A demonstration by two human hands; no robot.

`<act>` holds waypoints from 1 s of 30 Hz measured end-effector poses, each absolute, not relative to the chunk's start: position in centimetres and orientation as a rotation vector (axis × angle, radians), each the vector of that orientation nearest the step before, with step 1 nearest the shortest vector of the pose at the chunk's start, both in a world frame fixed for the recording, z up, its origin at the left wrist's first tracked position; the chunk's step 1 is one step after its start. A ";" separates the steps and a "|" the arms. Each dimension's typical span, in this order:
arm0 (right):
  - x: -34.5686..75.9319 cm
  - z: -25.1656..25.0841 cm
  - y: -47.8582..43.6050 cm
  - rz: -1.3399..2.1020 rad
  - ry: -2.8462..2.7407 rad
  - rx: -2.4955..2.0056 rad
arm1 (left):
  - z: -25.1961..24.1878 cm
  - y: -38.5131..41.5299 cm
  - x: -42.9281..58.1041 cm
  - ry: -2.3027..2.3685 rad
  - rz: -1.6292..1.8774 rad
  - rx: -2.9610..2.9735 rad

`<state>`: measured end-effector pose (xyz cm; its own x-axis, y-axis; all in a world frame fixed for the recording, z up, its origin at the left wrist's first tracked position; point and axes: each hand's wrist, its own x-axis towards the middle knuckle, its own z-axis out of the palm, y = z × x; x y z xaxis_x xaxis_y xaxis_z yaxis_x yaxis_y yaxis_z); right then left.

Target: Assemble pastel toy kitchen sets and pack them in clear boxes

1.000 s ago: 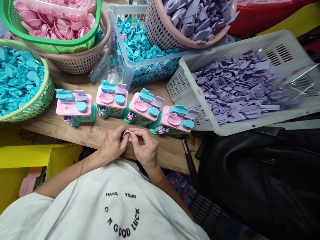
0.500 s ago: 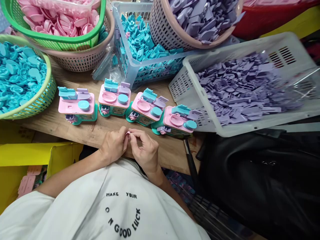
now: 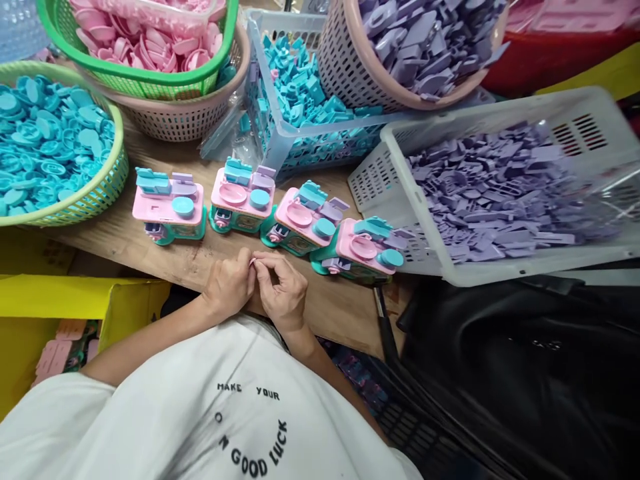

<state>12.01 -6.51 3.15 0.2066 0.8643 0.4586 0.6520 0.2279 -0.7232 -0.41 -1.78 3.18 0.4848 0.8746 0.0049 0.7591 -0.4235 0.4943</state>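
My left hand and my right hand are pressed together over the wooden table's front edge, fingers pinched on a small pink plastic piece that barely shows between them. Just beyond my hands stands a row of several pink and teal toy kitchen sets: one at the left, one beside it, a third and the rightmost.
Baskets ring the table: teal discs in a green basket, pink parts in a green basket, teal parts in a blue crate, purple parts in a pink basket and a white crate. A yellow box sits at lower left, black bag at right.
My hands have closed tighter around the pink piece, which shows less than before. The view has shifted so everything sits a little further right.
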 end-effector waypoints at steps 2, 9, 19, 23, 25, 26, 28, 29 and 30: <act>11.6 3.1 -6.3 0.226 -1.574 -1.464 | 3.3 -1.9 -0.9 1.366 0.453 2.199; 8.9 4.5 -4.7 0.000 -1.861 -1.113 | 6.1 -1.7 -6.3 1.308 0.888 1.427; 4.1 7.3 4.5 -0.124 -2.228 -0.939 | 8.5 2.7 -14.0 1.351 1.230 1.447; 3.8 7.4 6.3 -0.147 -2.361 -0.930 | 6.3 5.4 -14.3 1.526 1.266 1.526; 3.9 7.4 6.4 -0.153 -2.400 -0.941 | 5.5 6.3 -13.9 1.464 1.192 1.481; 3.9 7.5 6.3 -0.162 -2.414 -0.946 | 5.2 6.7 -13.7 1.429 1.162 1.453; 3.8 7.6 6.2 -0.180 -2.444 -0.950 | 4.9 7.2 -13.4 1.377 1.133 1.411; 3.7 7.6 6.2 -0.183 -2.460 -0.947 | 4.8 7.3 -13.3 1.364 1.132 1.397; 3.6 7.7 6.2 -0.181 -2.479 -0.936 | 4.7 7.4 -13.2 1.360 1.140 1.384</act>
<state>3.57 6.22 7.71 -0.6506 0.5879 0.4807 0.6514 0.7574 -0.0447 -13.18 7.41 4.75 -0.0126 0.9992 0.0374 0.2111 -0.0339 0.9769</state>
